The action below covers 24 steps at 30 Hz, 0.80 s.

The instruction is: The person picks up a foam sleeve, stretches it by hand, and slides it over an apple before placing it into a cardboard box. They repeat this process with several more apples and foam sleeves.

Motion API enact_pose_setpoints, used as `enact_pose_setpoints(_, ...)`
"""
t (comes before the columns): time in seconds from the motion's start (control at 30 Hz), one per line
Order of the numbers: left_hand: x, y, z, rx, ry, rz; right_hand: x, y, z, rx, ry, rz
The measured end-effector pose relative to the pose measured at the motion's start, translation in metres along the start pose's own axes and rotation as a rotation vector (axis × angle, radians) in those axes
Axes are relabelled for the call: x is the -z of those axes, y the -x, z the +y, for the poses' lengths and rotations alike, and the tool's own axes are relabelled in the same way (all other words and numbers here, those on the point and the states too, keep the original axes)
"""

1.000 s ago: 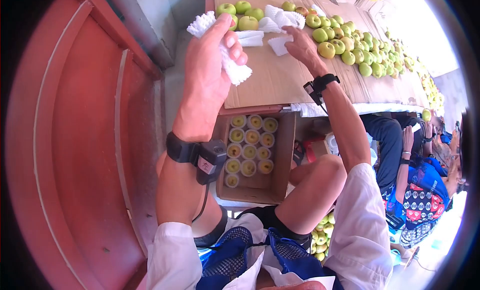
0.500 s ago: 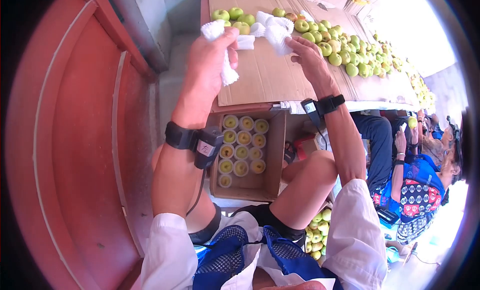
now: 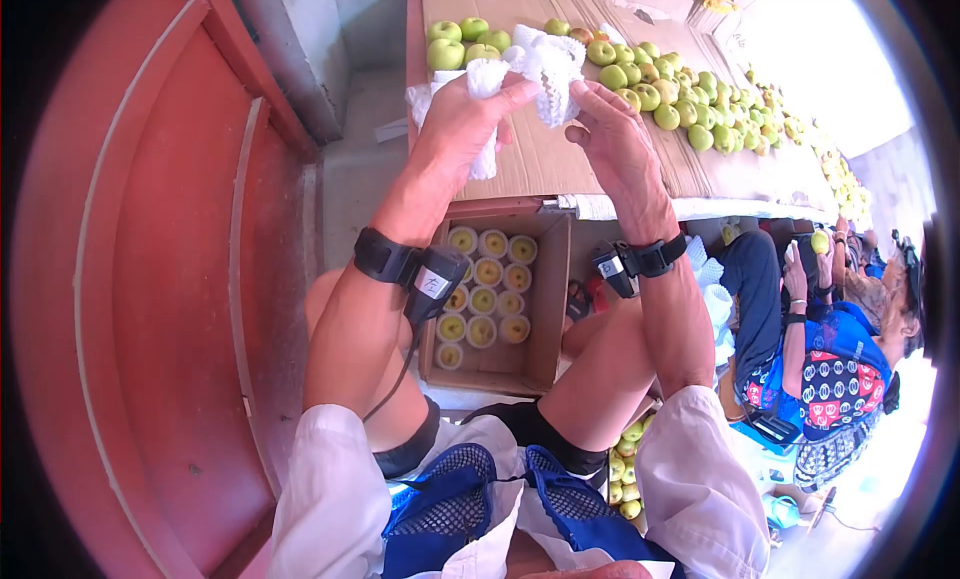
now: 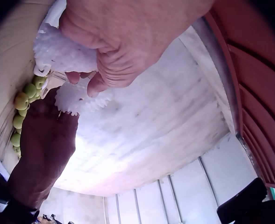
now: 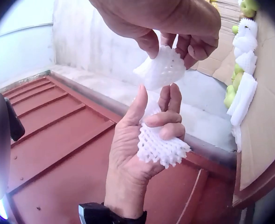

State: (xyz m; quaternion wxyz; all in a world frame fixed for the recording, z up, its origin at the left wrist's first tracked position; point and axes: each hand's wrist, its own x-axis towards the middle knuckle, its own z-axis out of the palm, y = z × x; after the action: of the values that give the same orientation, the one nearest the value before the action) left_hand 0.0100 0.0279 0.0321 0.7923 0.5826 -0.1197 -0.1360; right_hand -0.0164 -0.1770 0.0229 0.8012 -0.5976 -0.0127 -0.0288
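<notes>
My left hand (image 3: 460, 124) grips a white foam net sleeve (image 5: 163, 147), its ring and little fingers curled over the netting. Between the two hands is a second foam net sleeve (image 5: 161, 70), pinched at its edge by the fingertips of my right hand (image 3: 622, 149). The left thumb and forefinger point up at the lower end of that second sleeve, right beside it in the right wrist view. In the left wrist view the right hand (image 4: 48, 135) comes in from the lower left, partly behind the sleeve.
Several green apples (image 3: 445, 54) and more foam nets lie on the cardboard-covered table (image 3: 540, 164), with a large apple heap (image 3: 700, 99) to the right. Below, a carton (image 3: 555, 319) holds netted apples. A red door (image 3: 150, 279) stands left; another person (image 3: 830, 359) sits right.
The right hand has lifted a foam net sleeve off the table and brought it over to the left hand. My left hand has shifted right and lower, still holding its own sleeve.
</notes>
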Motion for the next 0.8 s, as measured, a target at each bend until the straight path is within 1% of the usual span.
enact_pose_setpoints(0.13, 0.001, -0.002, -0.004, -0.009, -0.025, -0.022, 0.0, 0.002, 0.001, -0.004, -0.046, -0.021)
enact_pose_setpoints(0.23, 0.0, -0.004, -0.005, 0.003, -0.01, 0.011, 0.001, 0.002, 0.002, -0.009, -0.07, -0.031)
enact_pose_setpoints(0.33, -0.001, -0.003, -0.005, -0.007, 0.041, 0.004, 0.0, 0.003, 0.0, -0.024, -0.111, -0.038)
enact_pose_setpoints(0.43, 0.0, -0.005, -0.009, 0.015, 0.023, 0.025, 0.001, 0.003, 0.0, -0.043, -0.189, -0.061)
enact_pose_setpoints(0.53, 0.0, -0.003, -0.007, 0.081, 0.06, 0.078, 0.009, -0.001, 0.012, -0.007, -0.297, -0.113)
enact_pose_setpoints(0.63, 0.002, -0.007, -0.013, 0.034, 0.138, 0.119, 0.014, -0.003, 0.014, -0.056, -0.492, -0.127)
enact_pose_setpoints(0.73, 0.003, -0.011, -0.019, 0.09, 0.348, 0.076, 0.014, -0.001, 0.017, -0.086, -0.636, -0.225)
enact_pose_setpoints(0.8, 0.005, -0.012, -0.02, 0.132, 0.411, 0.044, 0.017, -0.003, 0.023, -0.117, -0.639, -0.233)
